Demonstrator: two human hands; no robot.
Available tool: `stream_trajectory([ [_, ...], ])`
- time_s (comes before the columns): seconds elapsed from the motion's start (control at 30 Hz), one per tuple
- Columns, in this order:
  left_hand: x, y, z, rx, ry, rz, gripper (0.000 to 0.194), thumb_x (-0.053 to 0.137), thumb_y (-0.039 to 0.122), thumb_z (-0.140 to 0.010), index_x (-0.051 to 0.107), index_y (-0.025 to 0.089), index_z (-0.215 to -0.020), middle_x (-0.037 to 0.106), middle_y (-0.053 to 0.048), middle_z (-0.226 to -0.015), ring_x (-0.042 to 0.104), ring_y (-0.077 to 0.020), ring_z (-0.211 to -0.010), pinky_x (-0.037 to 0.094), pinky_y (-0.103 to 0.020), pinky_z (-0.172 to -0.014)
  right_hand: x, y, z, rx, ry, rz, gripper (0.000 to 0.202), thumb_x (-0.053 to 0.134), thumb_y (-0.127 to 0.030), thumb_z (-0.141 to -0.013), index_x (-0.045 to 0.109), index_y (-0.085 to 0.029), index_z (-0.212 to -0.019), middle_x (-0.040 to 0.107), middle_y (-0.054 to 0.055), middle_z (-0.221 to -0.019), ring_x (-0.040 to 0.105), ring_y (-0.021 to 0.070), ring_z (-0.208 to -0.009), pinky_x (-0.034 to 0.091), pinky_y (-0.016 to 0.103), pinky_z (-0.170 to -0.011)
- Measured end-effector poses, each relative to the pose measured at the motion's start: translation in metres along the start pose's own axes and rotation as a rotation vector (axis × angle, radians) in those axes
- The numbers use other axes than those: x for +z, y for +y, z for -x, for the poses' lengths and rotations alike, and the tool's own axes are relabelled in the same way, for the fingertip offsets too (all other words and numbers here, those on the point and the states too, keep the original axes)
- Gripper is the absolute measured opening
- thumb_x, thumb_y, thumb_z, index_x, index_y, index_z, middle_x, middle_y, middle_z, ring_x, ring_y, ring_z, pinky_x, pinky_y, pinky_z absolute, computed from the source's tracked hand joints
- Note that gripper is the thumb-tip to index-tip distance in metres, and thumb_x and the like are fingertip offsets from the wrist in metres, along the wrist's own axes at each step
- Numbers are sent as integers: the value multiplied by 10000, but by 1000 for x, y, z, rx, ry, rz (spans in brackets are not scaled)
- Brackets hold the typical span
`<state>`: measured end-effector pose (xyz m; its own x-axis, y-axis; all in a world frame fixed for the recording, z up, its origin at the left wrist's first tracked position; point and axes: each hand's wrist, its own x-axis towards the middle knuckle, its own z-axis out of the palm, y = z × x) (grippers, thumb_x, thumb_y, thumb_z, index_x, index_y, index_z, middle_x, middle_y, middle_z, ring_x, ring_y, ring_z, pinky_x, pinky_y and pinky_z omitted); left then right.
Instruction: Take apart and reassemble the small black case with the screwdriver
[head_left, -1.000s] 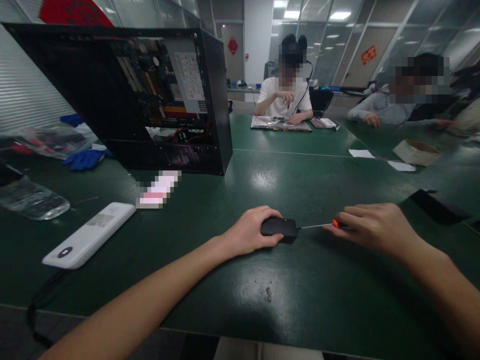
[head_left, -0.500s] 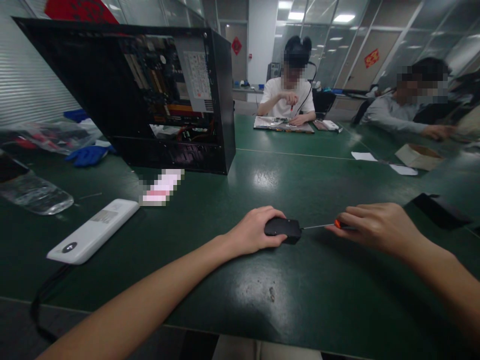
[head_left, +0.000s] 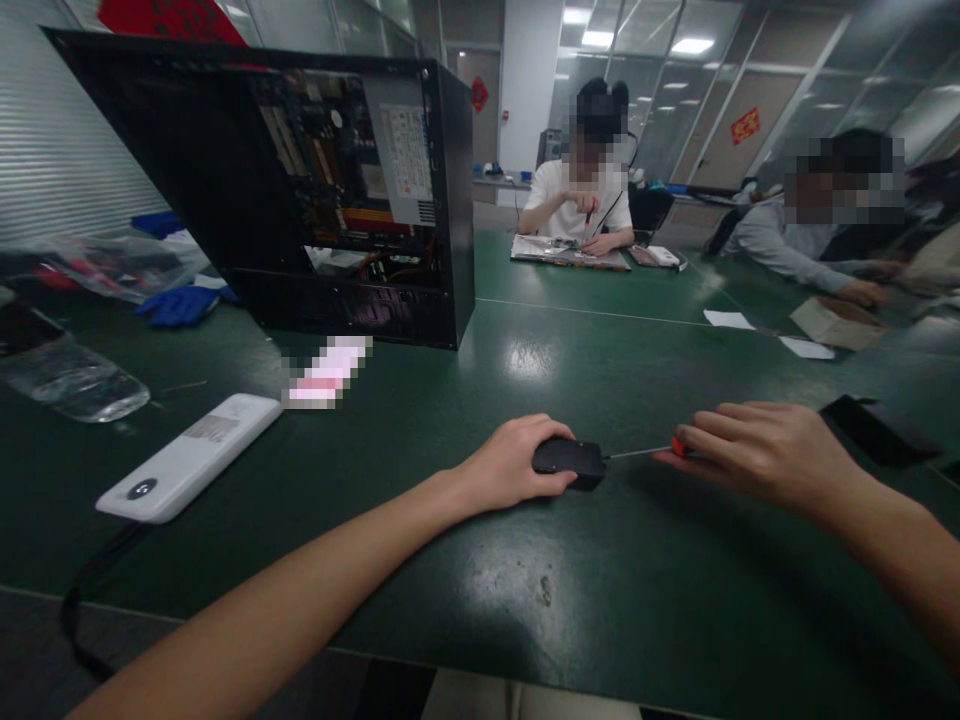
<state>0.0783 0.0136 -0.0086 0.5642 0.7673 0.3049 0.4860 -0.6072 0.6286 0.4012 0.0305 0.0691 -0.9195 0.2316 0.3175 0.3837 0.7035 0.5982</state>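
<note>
My left hand [head_left: 521, 465] is wrapped round a small black box-shaped part [head_left: 576, 462] that rests on the green table. Small screws or holes show along its top edge. In my right hand [head_left: 757, 450] is a screwdriver [head_left: 637, 453] with an orange-red handle, mostly hidden by my fingers. Its thin metal shaft lies almost level, and the tip meets the right end of the black part. Whether the tip sits in a screw there is too small to tell.
An opened black computer case [head_left: 461, 200] stands at the back left. A white power bank-like device [head_left: 195, 450], a plastic bottle [head_left: 82, 375] and blue gloves [head_left: 180, 305] lie left. A black piece [head_left: 877, 430] sits right of my hand. Two people work across the table [head_left: 540, 320].
The whole view has shifted very slightly. My hands, the black part and the screwdriver keep nearly the same positions. The co-worker at the right has lowered a hand.
</note>
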Motion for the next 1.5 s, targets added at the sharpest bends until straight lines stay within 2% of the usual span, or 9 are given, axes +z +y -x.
stream_trajectory([
  [0.2,2,-1,0,2,9,0,376,783,335,-878,667,180,-1200,704,-72,-1120,671,-247,-1018,504,-357,-887,-19,15,-27,-204,-25,-31,281,481,-229,-1079,694,-188,-901,684,37,-784,535,168,-659,363,343,-613],
  [0.37,2,0,-1,-8,0,-2,375,779,341,-880,665,187,-1202,708,-77,-1137,676,-257,-1035,509,-365,-898,-13,22,-27,-180,-105,-145,316,446,-272,-1090,685,-185,-902,662,39,-784,559,168,-649,395,334,-607],
  [0.57,2,-1,-2,-6,8,3,371,786,335,-865,673,193,-1189,718,-73,-1135,685,-258,-1027,519,-369,-913,17,8,6,123,-152,-353,366,526,-442,-1065,713,-185,-884,660,24,-742,602,142,-608,379,278,-553],
  [0.77,2,-2,-2,-1,5,-12,378,782,346,-867,678,191,-1196,715,-70,-1112,685,-254,-1013,518,-365,-903,39,-20,30,436,-183,-697,347,551,-453,-1052,745,-188,-940,709,44,-822,651,146,-669,479,268,-615],
  [0.97,1,-1,-1,-11,0,-33,381,775,355,-876,684,185,-1205,705,-63,-1086,675,-239,-976,510,-346,-874,51,-46,38,572,-125,-767,344,548,-441,-1054,743,-191,-920,711,38,-798,651,150,-658,503,276,-614],
  [1.1,1,0,-1,-15,-13,-41,383,770,368,-878,678,197,-1208,708,-62,-1108,676,-246,-996,508,-355,-886,48,-38,38,451,-39,-579,308,575,-416,-1045,740,-185,-926,701,35,-784,640,140,-637,467,261,-589],
  [1.27,2,-1,-1,-11,2,-44,379,763,373,-881,675,203,-1208,714,-64,-1122,678,-251,-1008,507,-372,-908,14,-5,14,100,8,-194,252,601,-374,-1037,717,-211,-882,669,10,-737,570,138,-626,375,293,-573],
  [1.4,3,-1,0,-16,14,-46,391,763,370,-886,668,201,-1225,710,-66,-1133,675,-250,-1022,503,-369,-910,-13,8,-13,-115,-4,-95,258,534,-258,-1064,710,-200,-884,660,18,-733,510,147,-621,344,337,-571],
  [1.5,4,-1,1,-12,19,-41,384,762,366,-891,669,200,-1225,708,-66,-1140,674,-246,-1029,502,-361,-909,-16,8,-21,-119,-69,-104,313,497,-278,-1074,706,-191,-858,673,37,-750,539,157,-622,338,337,-562],
])
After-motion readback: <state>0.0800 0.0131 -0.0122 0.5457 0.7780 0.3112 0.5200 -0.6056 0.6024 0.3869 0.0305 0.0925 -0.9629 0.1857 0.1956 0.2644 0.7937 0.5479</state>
